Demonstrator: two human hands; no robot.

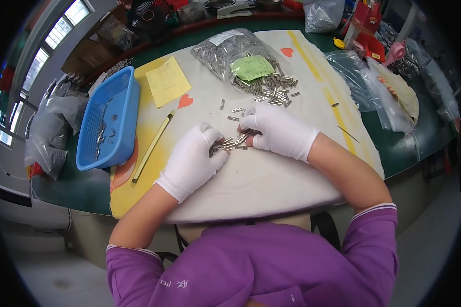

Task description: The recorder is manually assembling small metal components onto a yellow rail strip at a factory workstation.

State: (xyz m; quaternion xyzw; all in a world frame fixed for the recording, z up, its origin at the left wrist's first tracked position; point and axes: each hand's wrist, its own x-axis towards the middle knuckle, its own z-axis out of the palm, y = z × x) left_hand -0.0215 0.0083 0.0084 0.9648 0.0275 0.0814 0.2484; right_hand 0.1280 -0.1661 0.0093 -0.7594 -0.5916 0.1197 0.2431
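- At centre frame, a person in a purple top and white cotton gloves works over a padded white cloth (261, 179) spread on a green table (87, 189).
- The left hand (194, 158) curls its fingers round a small bundle of short metal pins (229, 145), pinching them at the thumb side.
- The right hand (276, 130), just right of centre, rests palm down with fingers bent narrow, their tips touching the same bundle from the other end; the two hands nearly meet.
- Above the hands, loose pins (235, 110) lie scattered on the cloth, leading up to an open clear plastic bag (225, 51) of the same parts, with a green paper slip (252, 67) on top.
- A blue plastic basket (119, 102) sits at left of frame, a few metal pieces in its bottom.
- A yellow paper sheet (167, 81) lies between basket and bag, and a long thin strip (153, 146) lies aslant below it.
- More clear bags (363, 82) crowd the upper right; grey filled bags (51, 128) pile at far left beside the windows.
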